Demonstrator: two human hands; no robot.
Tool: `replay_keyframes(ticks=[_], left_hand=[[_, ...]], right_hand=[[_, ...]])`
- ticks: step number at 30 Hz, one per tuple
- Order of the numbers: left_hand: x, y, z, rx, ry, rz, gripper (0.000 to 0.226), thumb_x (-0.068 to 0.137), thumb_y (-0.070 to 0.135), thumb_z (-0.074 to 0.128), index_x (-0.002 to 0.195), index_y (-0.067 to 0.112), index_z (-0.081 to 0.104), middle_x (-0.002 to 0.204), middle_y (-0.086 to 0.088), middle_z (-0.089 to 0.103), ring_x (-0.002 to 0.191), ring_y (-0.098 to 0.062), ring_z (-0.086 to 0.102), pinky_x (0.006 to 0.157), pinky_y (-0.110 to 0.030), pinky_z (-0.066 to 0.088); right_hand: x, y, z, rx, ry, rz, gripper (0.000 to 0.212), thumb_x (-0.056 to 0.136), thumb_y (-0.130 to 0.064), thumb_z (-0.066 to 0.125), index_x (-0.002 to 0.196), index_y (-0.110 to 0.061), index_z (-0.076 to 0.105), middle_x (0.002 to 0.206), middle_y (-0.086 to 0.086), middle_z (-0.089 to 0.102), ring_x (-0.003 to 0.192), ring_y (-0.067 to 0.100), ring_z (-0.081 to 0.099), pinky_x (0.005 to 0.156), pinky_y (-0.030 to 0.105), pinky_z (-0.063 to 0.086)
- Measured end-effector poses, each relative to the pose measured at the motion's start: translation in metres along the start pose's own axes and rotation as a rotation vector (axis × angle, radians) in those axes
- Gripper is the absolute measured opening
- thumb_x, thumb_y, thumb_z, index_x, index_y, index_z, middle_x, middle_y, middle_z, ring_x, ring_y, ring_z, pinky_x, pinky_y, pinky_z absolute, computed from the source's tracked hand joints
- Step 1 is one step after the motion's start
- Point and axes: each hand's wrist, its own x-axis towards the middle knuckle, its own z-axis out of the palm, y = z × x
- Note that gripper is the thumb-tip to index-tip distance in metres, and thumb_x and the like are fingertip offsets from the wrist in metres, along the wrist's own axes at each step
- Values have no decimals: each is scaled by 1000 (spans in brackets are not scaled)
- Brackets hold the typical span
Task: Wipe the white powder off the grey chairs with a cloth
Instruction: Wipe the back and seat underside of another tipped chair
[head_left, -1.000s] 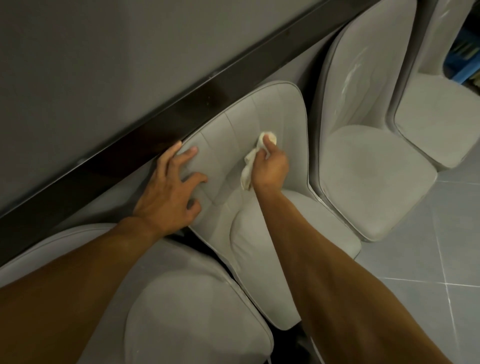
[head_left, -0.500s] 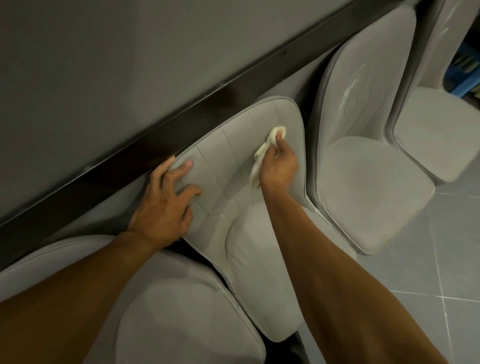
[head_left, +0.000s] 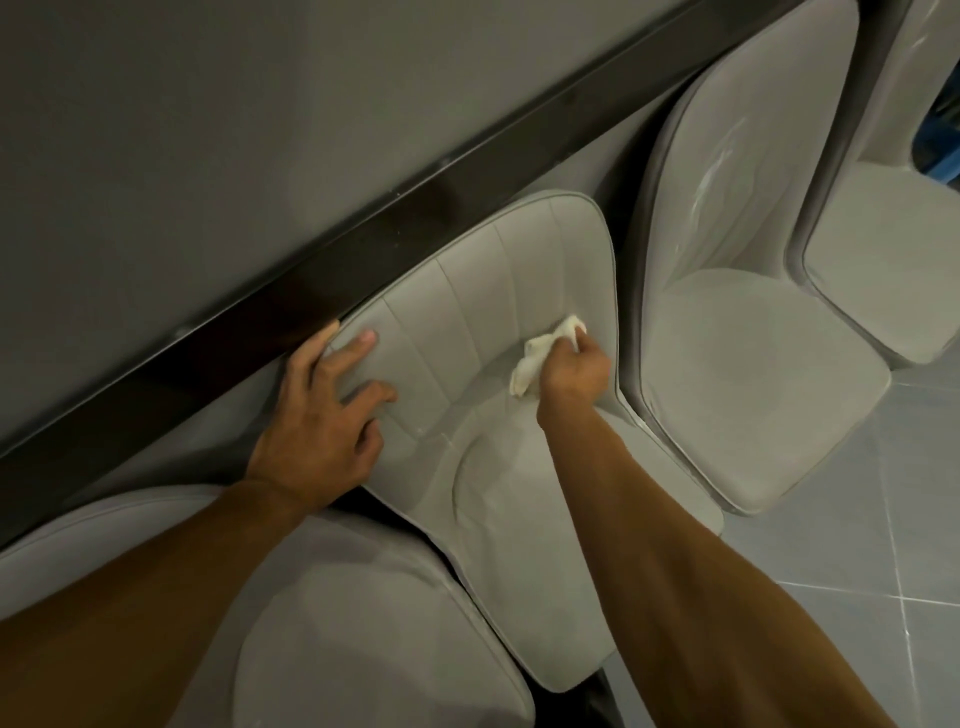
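Down the backrest goes the right hand (head_left: 574, 374) since half a second ago: it was up near the top right corner and now sits lower, by the right edge, close to where back meets seat. Its fingers are curled tight around a small crumpled white cloth (head_left: 540, 353), which pokes out to the left of the fist and is pressed against the fabric.

That fabric belongs to the middle grey upholstered chair with stitched vertical panels (head_left: 498, 291). Faint pale smudges show low on its back, just above the seat cushion. The left hand (head_left: 317, 426) has barely shifted. It lies on the left side of the same backrest with fingers spread and fairly straight, gripping nothing that I can see; the thumb is hidden.

Just beside, to the right, stands a second grey padded chair (head_left: 753, 364) with white powder streaks (head_left: 711, 176) down its back. A third grey chair (head_left: 883, 280) is beyond it. A fourth grey seat (head_left: 363, 623) lies nearest, under the left forearm. Behind the backrests runs a dark glossy band (head_left: 311, 291) below a flat grey surface (head_left: 260, 130). Grey floor tiles (head_left: 883, 519) show at the right.
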Motion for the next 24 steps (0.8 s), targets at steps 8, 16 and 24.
replay_keyframes(ticks=[8, 16, 24], left_hand=[[-2, -2, 3, 17, 50, 24, 29, 76, 9, 66, 104, 15, 73, 153, -14, 35, 140, -47, 29, 112, -55, 39], [-1, -7, 8, 30, 96, 61, 25, 79, 7, 64, 101, 14, 75, 152, -11, 35, 140, -45, 30, 108, -59, 42], [-2, -8, 9, 51, 92, 67, 20, 84, 12, 63, 101, 14, 74, 152, -9, 32, 140, -44, 27, 113, -55, 38]], right_hand=[[3, -36, 3, 30, -49, -382, 42, 102, -31, 53, 144, -25, 51, 130, -5, 55, 117, 9, 54, 100, 18, 40], [-4, 9, 5, -19, 23, -184, 28, 95, -19, 61, 121, -10, 61, 107, 1, 63, 105, 21, 62, 90, 25, 44], [-121, 142, 20, -233, -436, 66, 14, 95, -28, 62, 98, -15, 61, 90, 1, 63, 86, 18, 59, 78, 30, 45]])
